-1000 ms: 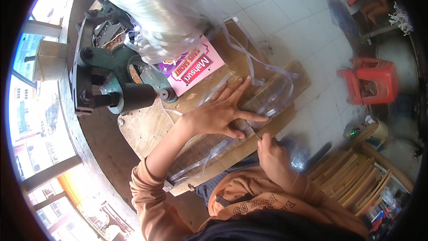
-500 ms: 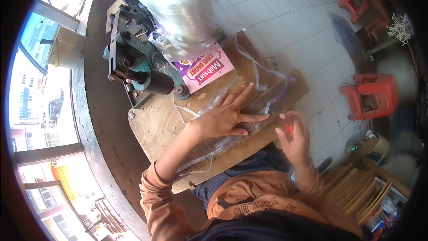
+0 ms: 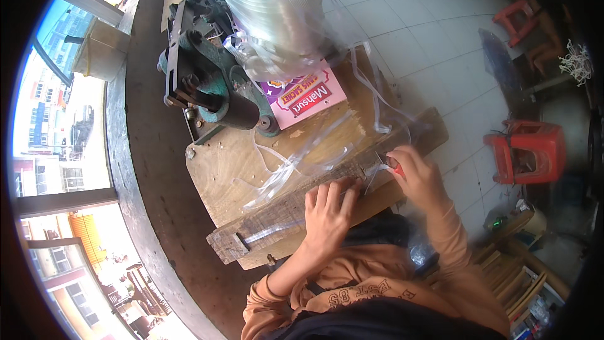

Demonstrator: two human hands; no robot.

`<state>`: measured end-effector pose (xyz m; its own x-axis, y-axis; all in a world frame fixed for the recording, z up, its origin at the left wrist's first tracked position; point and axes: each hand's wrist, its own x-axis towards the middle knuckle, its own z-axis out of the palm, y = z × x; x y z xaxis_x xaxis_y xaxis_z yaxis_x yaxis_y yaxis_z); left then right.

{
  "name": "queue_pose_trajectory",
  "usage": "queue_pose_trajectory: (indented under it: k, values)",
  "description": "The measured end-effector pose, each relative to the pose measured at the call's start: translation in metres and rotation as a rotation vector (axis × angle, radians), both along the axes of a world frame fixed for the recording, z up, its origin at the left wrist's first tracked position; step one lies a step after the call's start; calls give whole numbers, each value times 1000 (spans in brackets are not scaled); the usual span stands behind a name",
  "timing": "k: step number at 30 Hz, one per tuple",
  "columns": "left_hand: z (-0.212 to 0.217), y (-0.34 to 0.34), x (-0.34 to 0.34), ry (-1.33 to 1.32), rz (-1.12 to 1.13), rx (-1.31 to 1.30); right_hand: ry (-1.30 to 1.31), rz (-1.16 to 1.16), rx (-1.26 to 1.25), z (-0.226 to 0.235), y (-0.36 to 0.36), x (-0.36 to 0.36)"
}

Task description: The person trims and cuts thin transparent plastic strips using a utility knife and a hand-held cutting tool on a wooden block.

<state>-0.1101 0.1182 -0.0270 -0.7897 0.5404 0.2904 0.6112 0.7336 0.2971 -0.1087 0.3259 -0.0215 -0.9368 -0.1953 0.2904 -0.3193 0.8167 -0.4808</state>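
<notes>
Around your wooden worktop (image 3: 217, 170), the pale tiled floor (image 3: 428, 44) spreads beyond its far and right sides, and a dark counter (image 3: 151, 145) curves along its left. On the far part of the worktop sits a large, shiny bundle of clear strips (image 3: 270, 19), heaped and looped. At the worktop's left far corner stands a green metal press (image 3: 217, 97), worn and stained, with a thick cylinder lying toward you. A long, rough wooden bar (image 3: 286, 204) lies slantwise along the worktop's near edge, its right end jutting past the corner. Well to the right of the worktop is a red plastic stool (image 3: 531, 154). A pink and purple printed card (image 3: 311, 97) is between the bundle and the worktop's middle, just beside the press. Loose clear strips (image 3: 277, 179) lie scattered across the worktop's middle, a few reaching the bar. Your left hand (image 3: 330, 211) is over the near edge of the worktop, fingers bent onto the bar — whether they pinch a strip, you cannot tell. Your right hand (image 3: 421, 179), by the worktop's right near corner, is curled narrow around a small red-handled tool (image 3: 398, 170) — its thin tip, near the bar, is too blurred to make out.
</notes>
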Motion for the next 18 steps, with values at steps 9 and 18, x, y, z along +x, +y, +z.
queue_pose_trajectory:
  k: [9, 18]
  values:
    - [1, -5, 6, -24, -79, 20, -24, 64, 39, 10, 8, -1]
    - [82, -81, -22, 28, 105, 47, 52, 123, -155, 36, 13, -11]
